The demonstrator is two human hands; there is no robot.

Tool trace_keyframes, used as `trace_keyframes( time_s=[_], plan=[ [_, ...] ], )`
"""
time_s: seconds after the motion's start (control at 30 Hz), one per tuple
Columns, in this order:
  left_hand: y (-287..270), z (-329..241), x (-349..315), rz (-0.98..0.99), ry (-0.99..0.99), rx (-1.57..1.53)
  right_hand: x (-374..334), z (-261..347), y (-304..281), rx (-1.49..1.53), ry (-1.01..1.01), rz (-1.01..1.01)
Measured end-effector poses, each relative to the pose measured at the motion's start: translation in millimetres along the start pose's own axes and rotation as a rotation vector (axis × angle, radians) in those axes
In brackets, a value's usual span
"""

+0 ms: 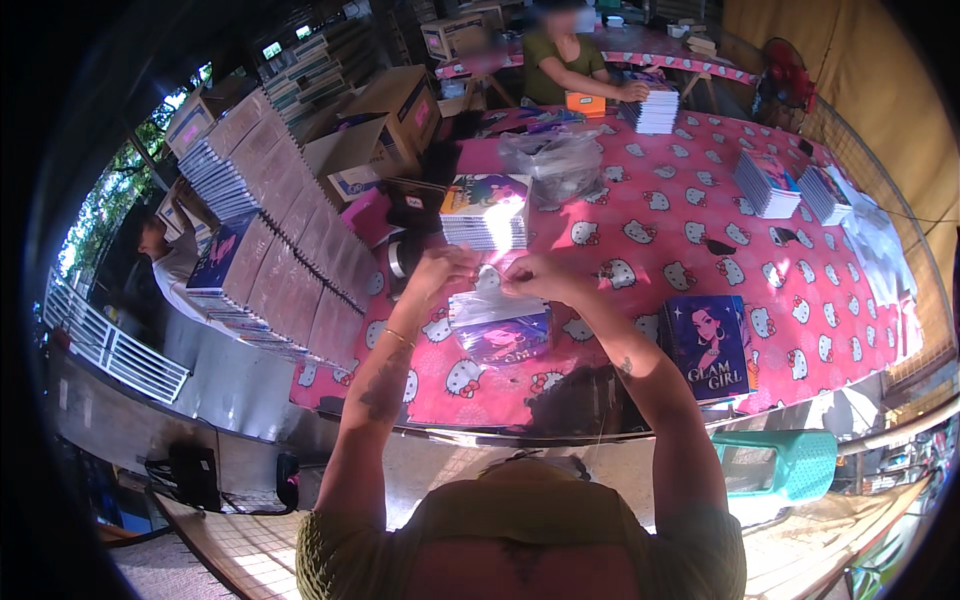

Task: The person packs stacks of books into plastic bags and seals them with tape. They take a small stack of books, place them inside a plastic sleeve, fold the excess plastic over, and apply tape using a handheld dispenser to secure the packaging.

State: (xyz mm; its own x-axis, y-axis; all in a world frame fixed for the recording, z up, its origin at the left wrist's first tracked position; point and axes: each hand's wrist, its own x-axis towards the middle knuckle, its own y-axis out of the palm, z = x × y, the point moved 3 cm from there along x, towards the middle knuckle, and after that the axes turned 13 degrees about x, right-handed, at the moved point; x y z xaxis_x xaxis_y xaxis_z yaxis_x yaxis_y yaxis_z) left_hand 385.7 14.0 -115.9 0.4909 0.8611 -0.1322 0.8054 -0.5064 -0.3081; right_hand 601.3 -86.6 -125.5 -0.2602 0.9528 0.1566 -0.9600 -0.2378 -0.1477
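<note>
Bright plastic film [482,308] obscures part of the wrapped purple notebook [508,340]. The right upper arm [688,460] partly hides the teal stool [800,466]. The far co-worker's [543,76] face is blurred.

The hands [445,268] are held close together over a purple notebook [503,337] on the pink worktop [640,262], where stacked notebooks [485,232] are set.

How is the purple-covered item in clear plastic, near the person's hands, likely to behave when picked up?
The purple-covered item may slip, since its clear plastic looks glossy. The plastic's wrinkled upper end, near the left hand and right hand, is probably floppy. Rolling seems unlikely, as the item looks broad and flat.
</note>
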Motion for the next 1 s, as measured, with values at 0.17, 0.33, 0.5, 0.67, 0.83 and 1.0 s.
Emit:
trace_keyframes(
  time_s=[0.17,0.33,0.5,0.67,0.83,1.0],
  plan=[
    [-117.6,110.7,-20.2,-0.392,-0.295,0.990,-4.7,7.5,7.0,0.033,0.044,-0.094],
    [-122.8,155.8,-16.8,-0.387,-0.356,-0.137,-7.7,20.3,7.4,0.080,0.095,-0.064],
    [-93.4,173.9,-23.0,-0.635,-0.131,-0.346,-11.9,23.1,4.1,0.033,0.126,-0.077],
    [-103.5,180.3,-65.8,-0.861,-0.309,0.342,-6.6,27.3,15.6,0.006,0.129,-0.017],
    [-91.0,42.8,-63.8,-0.483,0.073,1.059,-13.6,26.5,7.9,0.018,0.084,-0.074],
    [0.4,-120.9,-34.0,0.319,0.718,1.174,-14.7,26.8,10.0,0.032,0.136,-0.082]
  ],
)
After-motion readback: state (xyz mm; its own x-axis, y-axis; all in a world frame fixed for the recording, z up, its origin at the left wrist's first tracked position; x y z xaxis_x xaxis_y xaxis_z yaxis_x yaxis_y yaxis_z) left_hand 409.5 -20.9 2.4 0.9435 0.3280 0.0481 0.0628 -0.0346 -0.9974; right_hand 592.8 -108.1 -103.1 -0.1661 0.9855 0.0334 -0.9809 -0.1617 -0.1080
